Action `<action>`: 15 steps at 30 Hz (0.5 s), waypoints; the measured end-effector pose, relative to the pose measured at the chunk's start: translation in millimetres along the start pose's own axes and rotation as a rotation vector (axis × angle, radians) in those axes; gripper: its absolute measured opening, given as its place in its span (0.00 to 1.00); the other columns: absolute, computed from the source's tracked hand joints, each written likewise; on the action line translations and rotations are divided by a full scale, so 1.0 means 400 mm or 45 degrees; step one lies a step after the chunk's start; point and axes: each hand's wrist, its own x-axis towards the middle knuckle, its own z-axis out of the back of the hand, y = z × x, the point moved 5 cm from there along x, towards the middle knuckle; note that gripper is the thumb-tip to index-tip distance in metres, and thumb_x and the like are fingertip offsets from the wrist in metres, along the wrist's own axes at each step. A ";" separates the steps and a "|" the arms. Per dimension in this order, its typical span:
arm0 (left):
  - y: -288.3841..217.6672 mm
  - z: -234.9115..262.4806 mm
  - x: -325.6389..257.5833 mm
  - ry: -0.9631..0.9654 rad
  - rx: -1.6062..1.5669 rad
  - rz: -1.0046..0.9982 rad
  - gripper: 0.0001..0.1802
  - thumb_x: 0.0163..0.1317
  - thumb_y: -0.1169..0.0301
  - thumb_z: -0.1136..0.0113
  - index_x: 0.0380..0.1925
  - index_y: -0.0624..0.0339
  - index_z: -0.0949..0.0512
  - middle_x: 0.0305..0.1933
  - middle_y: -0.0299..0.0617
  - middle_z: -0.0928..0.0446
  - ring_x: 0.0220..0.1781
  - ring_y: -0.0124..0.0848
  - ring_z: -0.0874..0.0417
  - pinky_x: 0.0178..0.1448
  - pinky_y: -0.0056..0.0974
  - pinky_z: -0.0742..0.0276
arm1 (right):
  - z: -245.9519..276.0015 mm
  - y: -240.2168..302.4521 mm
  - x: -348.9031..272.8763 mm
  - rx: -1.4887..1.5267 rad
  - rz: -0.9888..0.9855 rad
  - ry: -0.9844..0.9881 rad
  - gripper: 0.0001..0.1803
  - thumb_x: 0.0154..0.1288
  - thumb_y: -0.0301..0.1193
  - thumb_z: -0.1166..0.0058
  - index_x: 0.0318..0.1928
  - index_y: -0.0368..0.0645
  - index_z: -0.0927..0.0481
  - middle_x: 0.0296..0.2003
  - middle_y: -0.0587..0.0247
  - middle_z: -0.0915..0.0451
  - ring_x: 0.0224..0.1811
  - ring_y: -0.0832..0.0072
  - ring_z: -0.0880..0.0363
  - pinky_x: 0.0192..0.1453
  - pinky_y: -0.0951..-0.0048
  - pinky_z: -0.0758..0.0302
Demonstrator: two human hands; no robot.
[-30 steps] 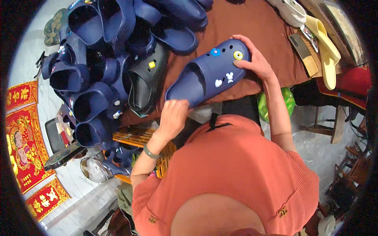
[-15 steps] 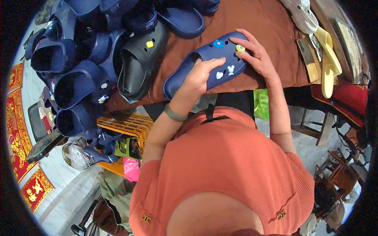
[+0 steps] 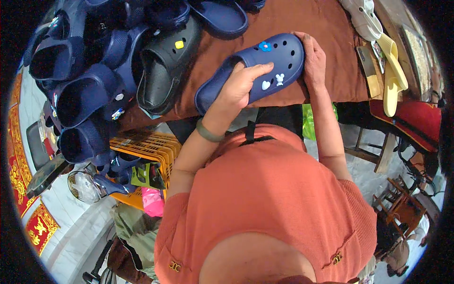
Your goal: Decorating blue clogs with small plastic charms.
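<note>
A navy blue clog (image 3: 265, 66) lies tilted over the cloth's near edge, its toe to the right. It carries a blue flower charm (image 3: 265, 46), a white heart charm (image 3: 266, 85) and a white mouse-shaped charm (image 3: 280, 79). My left hand (image 3: 242, 84) grips the clog at its opening, thumb stretched over the upper and fingers inside or beneath, hidden. My right hand (image 3: 314, 61) is closed around the toe end, fingers partly hidden at its edge. Whether it also holds something small cannot be seen. Several vent holes show bare near the toe.
Navy clogs (image 3: 90, 94) are heaped at the left, beside a black clog (image 3: 165, 68) with a yellow charm. The brown cloth (image 3: 340, 52) covers the table. At the right lie a yellow slipper (image 3: 392, 75) and a white clog (image 3: 364, 21). An orange crate (image 3: 156, 146) stands below left.
My right hand has moved from the upper to the toe's outer edge. The round yellow charm between its fingers is no longer visible, and the holes there show.
</note>
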 end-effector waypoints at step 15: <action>-0.015 0.025 0.014 -0.091 0.149 -0.287 0.18 0.50 0.79 0.40 0.44 0.64 0.24 0.41 0.41 0.21 0.41 0.31 0.18 0.48 0.36 0.20 | -0.181 0.178 0.033 -1.288 0.956 1.093 0.20 0.59 0.41 0.43 0.49 0.45 0.20 0.34 0.57 0.27 0.41 0.61 0.29 0.47 0.64 0.32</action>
